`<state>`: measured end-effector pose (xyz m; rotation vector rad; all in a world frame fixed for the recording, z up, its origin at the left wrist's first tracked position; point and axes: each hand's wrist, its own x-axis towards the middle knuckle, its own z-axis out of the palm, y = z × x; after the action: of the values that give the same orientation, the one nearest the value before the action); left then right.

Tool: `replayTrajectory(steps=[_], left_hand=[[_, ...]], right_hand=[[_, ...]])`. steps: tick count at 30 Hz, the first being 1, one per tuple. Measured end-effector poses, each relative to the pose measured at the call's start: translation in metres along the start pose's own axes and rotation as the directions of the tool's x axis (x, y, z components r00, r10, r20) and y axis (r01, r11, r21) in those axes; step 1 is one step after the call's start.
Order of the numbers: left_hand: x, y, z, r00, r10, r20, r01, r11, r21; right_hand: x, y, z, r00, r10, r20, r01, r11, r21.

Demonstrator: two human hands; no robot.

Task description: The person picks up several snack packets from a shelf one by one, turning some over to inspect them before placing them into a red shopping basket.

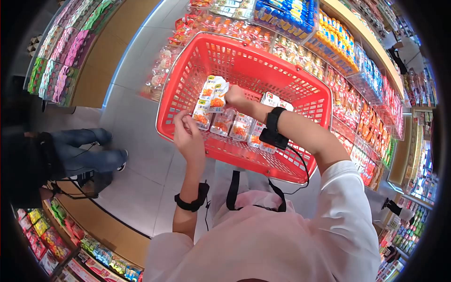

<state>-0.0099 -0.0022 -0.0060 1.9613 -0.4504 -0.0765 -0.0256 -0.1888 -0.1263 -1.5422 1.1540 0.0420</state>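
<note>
Over in the one red shopping basket (300, 75), the right hand (236, 96) pinches one white snack pouch (218, 99), its long axis pointing away from the person, while the left hand (188, 130) hangs loosely curled close by.

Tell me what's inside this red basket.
White packets with orange pictures, one of them held by the right hand. The right forearm covers part of the basket, and whatever lies beneath the packets is hidden.
</note>
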Motion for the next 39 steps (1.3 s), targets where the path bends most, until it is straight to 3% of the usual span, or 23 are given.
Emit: replayTrajectory(steps=[1,2,5,8,11,15,21,24,27,29,31,34,35,37,39], left_hand=[[-0.001,0.0,0.002,0.999,0.013,-0.045,-0.01,0.998,0.066],[-0.001,0.0,-0.002,0.993,-0.117,0.026,0.116,0.993,0.018],[-0.002,0.001,-0.005,0.998,-0.018,-0.063,0.01,0.993,-0.121],[-0.001,-0.002,-0.002,0.998,-0.043,-0.056,0.037,0.995,-0.091],[-0.001,-0.002,-0.002,0.998,-0.056,-0.041,0.052,0.995,-0.089],[-0.001,0.0,-0.002,0.998,-0.058,-0.036,0.056,0.996,-0.074],[0.0,0.002,0.002,0.995,-0.058,-0.075,0.056,0.998,-0.027],[-0.001,-0.001,0.002,0.997,-0.039,-0.06,0.038,0.999,-0.019],[0.0,0.006,0.002,0.998,-0.047,-0.033,0.047,0.999,0.003],[-0.001,-0.004,0.001,0.999,0.04,-0.024,-0.039,0.999,0.022],[-0.001,-0.008,0.005,0.984,0.171,-0.048,-0.166,0.982,0.088],[-0.016,0.01,0.013,0.989,0.149,-0.003,-0.149,0.988,0.035],[-0.03,0.043,0.02,0.996,0.052,0.072,-0.042,0.991,-0.126],[-0.049,0.061,0.037,0.97,0.045,0.24,0.001,0.982,-0.19],[-0.072,0.078,0.057,0.921,0.084,0.38,0.002,0.975,-0.22]], right_hand=[[0.005,0.002,0.005,0.999,-0.037,0.031,0.035,0.997,0.068],[0.004,0.009,0.01,0.996,-0.069,0.064,0.06,0.989,0.139],[0.017,0.04,0.037,0.984,-0.05,0.169,0.014,0.978,0.206],[0.005,0.054,0.059,0.957,-0.033,0.287,-0.068,0.941,0.333],[0.012,0.062,0.068,0.951,-0.023,0.307,0.003,0.998,0.067],[0.01,0.059,0.058,0.901,0.025,0.434,-0.176,0.934,0.312],[0.02,0.074,0.074,0.897,-0.094,0.432,0.096,0.995,0.016],[0.011,0.059,0.062,0.883,0.038,0.467,-0.013,0.998,-0.058],[0.0,0.017,0.03,0.843,-0.051,0.536,0.214,0.945,-0.246],[-0.018,-0.019,0.003,0.77,0.016,0.638,0.014,0.999,-0.043],[-0.064,-0.067,-0.052,0.735,-0.156,0.659,0.152,0.986,0.065],[-0.143,-0.107,-0.141,0.662,-0.381,0.645,0.295,0.924,0.242],[-0.17,-0.109,-0.17,0.626,-0.462,0.628,0.368,0.885,0.284],[-0.221,-0.093,-0.229,0.627,-0.565,0.536,0.445,0.825,0.348],[-0.267,-0.06,-0.282,0.778,-0.517,0.358,0.438,0.854,0.28]])
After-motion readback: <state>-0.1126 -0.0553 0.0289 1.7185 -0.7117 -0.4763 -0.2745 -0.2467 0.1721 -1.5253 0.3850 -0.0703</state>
